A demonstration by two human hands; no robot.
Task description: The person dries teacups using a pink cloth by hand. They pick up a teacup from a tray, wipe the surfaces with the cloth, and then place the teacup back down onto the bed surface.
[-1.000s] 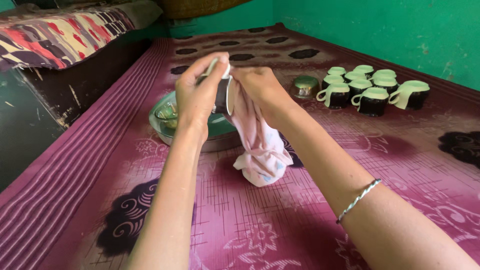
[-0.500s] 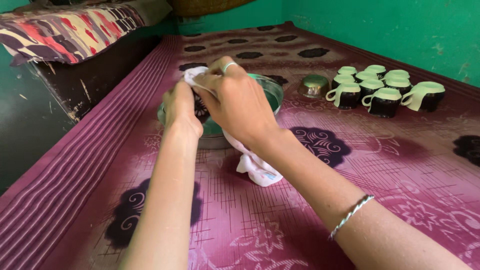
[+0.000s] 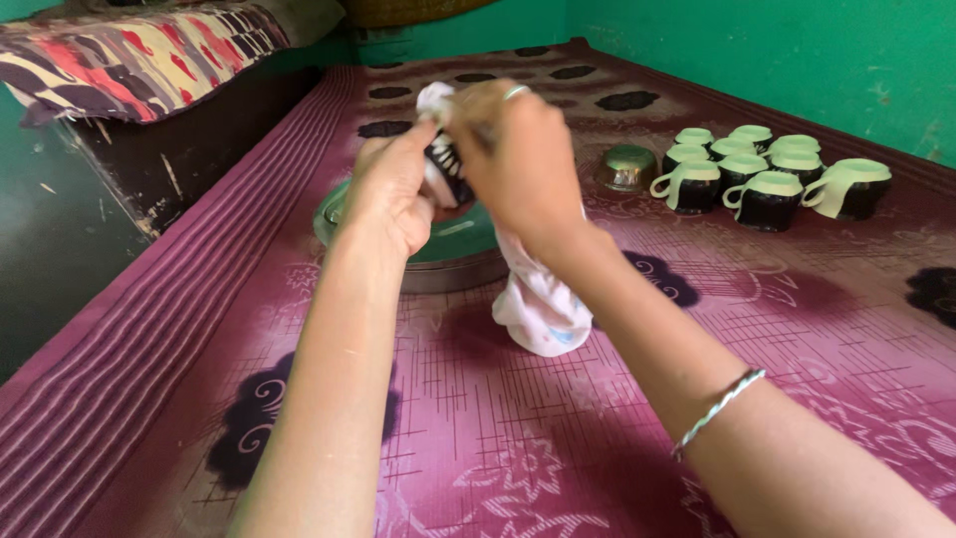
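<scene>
Above the metal basin (image 3: 453, 261), the left hand (image 3: 393, 194) has its grip clenched round a dark cup (image 3: 445, 167), while the right hand (image 3: 518, 159) grasps a pale cloth (image 3: 538, 299) pressed over and around it; the cloth's tail hangs down to the mat (image 3: 498, 428). By the look of it this cup is mid-wipe. Nine cups (image 3: 767, 179) stand upside down in a cluster to the right, seemingly finished, with a small steel bowl (image 3: 629, 165) beside them. Nothing lies between hands and cluster.

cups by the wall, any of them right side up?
No: every cup in the cluster near the green wall sits mouth down, pale bases facing up.
</scene>
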